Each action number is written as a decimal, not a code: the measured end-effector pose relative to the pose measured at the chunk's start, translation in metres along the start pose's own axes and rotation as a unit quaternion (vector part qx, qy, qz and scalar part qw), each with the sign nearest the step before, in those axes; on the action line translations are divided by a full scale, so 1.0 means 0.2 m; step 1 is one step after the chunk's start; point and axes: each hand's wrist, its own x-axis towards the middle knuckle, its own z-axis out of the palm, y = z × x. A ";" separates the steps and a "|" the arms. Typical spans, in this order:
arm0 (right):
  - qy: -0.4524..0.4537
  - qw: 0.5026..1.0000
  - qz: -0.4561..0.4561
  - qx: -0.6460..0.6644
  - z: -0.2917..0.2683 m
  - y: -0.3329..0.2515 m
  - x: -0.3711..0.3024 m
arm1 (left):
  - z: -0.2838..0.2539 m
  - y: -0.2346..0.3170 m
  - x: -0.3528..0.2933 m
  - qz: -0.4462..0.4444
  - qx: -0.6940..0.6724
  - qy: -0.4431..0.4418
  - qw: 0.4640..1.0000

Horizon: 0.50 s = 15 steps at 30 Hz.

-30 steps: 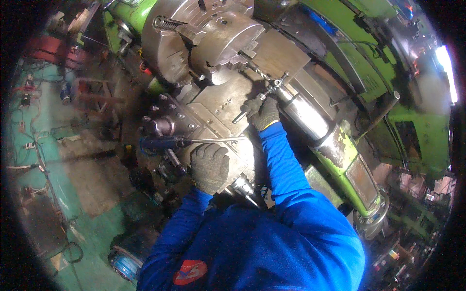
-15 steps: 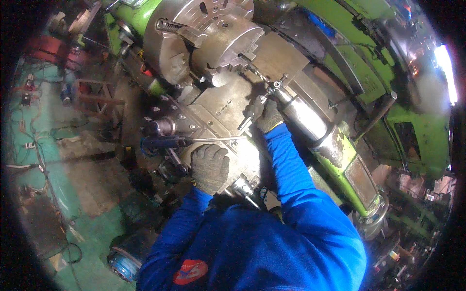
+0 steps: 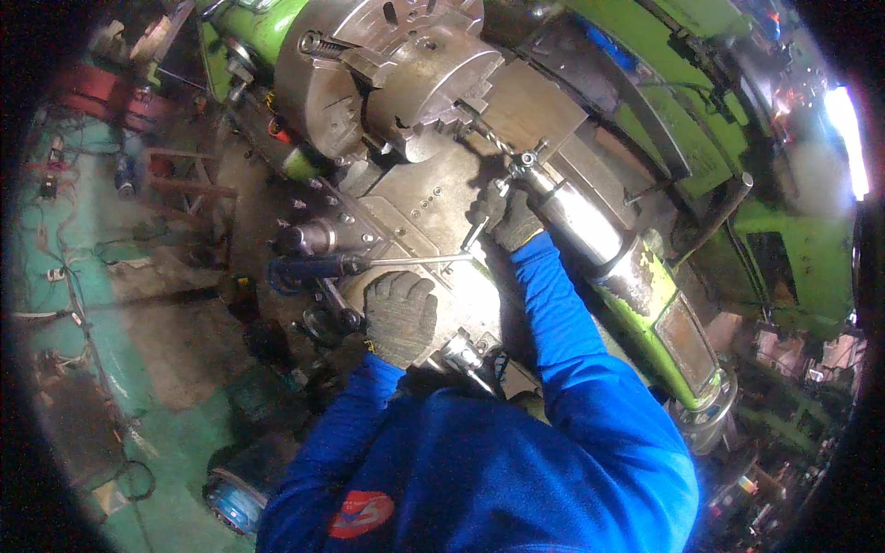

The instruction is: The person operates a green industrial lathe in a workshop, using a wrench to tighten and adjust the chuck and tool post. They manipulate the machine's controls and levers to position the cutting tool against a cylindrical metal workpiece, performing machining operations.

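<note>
Green paint covered the lathe [image 3: 793, 240] that filled the upper half of your view, and its big steel chuck [image 3: 406, 74] sat at the top with its jaws facing your way. Below the chuck lay the grey carriage [image 3: 415, 212], its flat face dotted with bolt heads. To the right of it ran the shiny tailstock barrel [image 3: 590, 221], slanting down toward the green-streaked body.

Your left hand [image 3: 399, 316], gloved in grey, rested with fingers curled on the near edge of the carriage; whether it gripped anything under the palm I could not tell. Your right hand [image 3: 507, 219], also gloved, was closed around a small T-shaped handle [image 3: 525, 166] at the barrel's front end, close to the chuck. A thin steel rod [image 3: 415, 261] with a dark blue grip [image 3: 309, 267] lay across the carriage between your two hands, touched by neither.

By my reading, you were mid-way through setting up: the handle was in hand and seated, so tightening or loosening looked under way, not finished. No workpiece showed clearly in the chuck, and the rod was idle
</note>
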 end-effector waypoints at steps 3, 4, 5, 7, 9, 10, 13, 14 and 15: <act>-0.163 0.981 0.077 0.078 -0.19 -0.03 0.12 | -0.02 0.02 0.01 0.004 -0.001 0.009 1.000; -0.246 0.956 0.112 0.113 -0.27 -0.04 0.17 | -0.03 0.03 0.01 0.004 0.002 0.016 1.000; -0.233 0.966 0.084 0.074 -0.26 -0.02 0.16 | -0.02 0.03 0.01 0.002 0.002 0.018 1.000; -0.243 0.966 0.075 0.042 -0.24 -0.04 0.14 | -0.02 0.02 0.00 -0.001 0.001 0.021 1.000; -0.219 0.973 0.078 -0.002 -0.23 -0.08 0.13 | -0.02 0.01 0.01 0.005 -0.001 0.013 1.000; -0.171 0.982 0.061 -0.053 -0.23 -0.08 0.13 | -0.03 0.01 0.00 0.009 -0.002 0.009 1.000; -0.122 0.992 0.008 -0.020 -0.18 -0.03 0.07 | -0.02 0.00 -0.01 -0.001 0.014 -0.008 1.000; -0.071 0.997 0.002 -0.027 -0.05 -0.03 -0.01 | -0.02 0.00 -0.01 0.000 0.013 -0.002 1.000; -0.038 0.999 -0.003 -0.024 -0.03 -0.04 -0.03 | -0.02 0.00 -0.01 0.005 0.008 0.004 1.000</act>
